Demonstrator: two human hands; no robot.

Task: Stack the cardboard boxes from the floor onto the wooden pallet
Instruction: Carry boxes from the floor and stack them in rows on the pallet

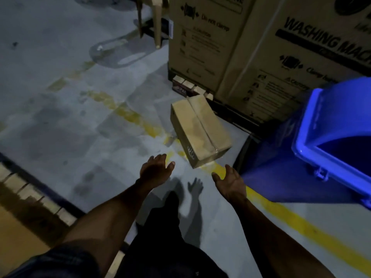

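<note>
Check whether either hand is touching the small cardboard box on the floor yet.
Apart. The head view shows bare floor between the small cardboard box and both the left hand and right hand, which are open.

Both bare forearms extend forward and downward, roughly parallel. The left hand [155, 167] is open, back uppermost, fingers straight and slightly spread. The right hand [228, 182] is open, palm turned inward, fingers relaxed, holding nothing.
</note>
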